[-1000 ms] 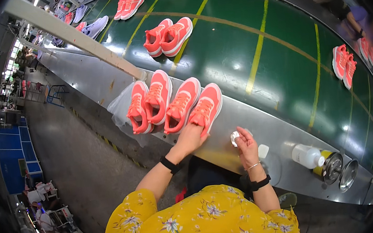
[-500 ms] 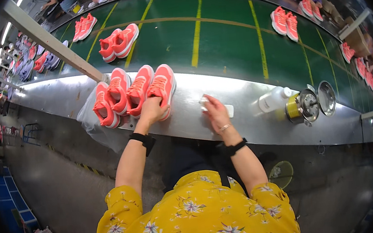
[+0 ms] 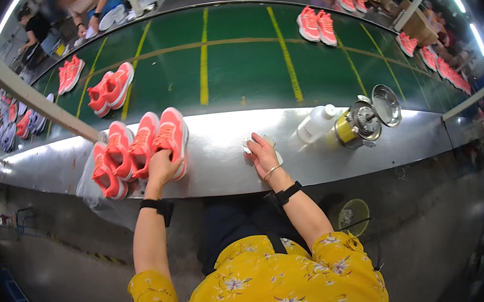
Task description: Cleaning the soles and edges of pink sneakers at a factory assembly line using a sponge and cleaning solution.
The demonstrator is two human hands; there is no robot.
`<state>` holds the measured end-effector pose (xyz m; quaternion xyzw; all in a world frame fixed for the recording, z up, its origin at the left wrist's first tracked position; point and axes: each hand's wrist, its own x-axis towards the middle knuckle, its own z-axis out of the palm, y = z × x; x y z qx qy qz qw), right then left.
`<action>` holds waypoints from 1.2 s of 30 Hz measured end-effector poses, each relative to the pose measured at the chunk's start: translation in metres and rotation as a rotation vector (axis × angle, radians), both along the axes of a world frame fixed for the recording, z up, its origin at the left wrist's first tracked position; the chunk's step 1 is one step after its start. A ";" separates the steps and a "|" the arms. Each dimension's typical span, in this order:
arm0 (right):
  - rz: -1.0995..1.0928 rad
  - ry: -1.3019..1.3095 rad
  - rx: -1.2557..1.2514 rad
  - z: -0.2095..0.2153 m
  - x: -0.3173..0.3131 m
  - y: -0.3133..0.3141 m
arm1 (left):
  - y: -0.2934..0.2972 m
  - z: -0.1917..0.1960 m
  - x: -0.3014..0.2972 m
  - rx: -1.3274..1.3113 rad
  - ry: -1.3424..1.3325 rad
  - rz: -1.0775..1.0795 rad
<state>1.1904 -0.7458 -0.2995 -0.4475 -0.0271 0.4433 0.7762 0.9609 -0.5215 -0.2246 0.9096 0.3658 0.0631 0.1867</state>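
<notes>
Four coral-pink sneakers with white soles stand side by side on the metal ledge. My left hand (image 3: 162,167) grips the heel opening of the rightmost sneaker (image 3: 167,134), with some fingers hidden inside it. Close beside that one is another coral sneaker (image 3: 143,141). To the right, low over the ledge, my right hand (image 3: 264,157) is closed on a small white crumpled cloth (image 3: 247,145). A flat white pad (image 3: 279,157) shows partly under this hand. Further right are a white plastic bottle (image 3: 316,123) and a yellow-and-steel pot (image 3: 358,123) with its round lid raised.
Beyond the metal ledge (image 3: 220,171) runs a green conveyor belt (image 3: 239,69) with yellow lines, carrying pairs of coral sneakers (image 3: 111,89). A slanted metal post (image 3: 41,95) rises at the left. A bin (image 3: 353,217) stands below the ledge. People work across the belt.
The whole view has turned, so the ledge and belt appear further left and lower. My right hand has moved right, away from the sneakers. My left hand stays at the same sneaker.
</notes>
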 end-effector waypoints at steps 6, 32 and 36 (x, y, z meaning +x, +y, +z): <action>-0.040 -0.034 -0.021 0.031 0.017 -0.053 | -0.001 0.005 0.001 -0.009 -0.037 0.008; -0.550 -1.453 -1.230 0.200 0.253 -0.245 | -0.008 -0.018 0.014 0.072 -0.084 -0.005; -0.538 -1.494 -1.253 0.201 0.255 -0.247 | 0.010 -0.048 0.010 0.170 -0.161 -0.026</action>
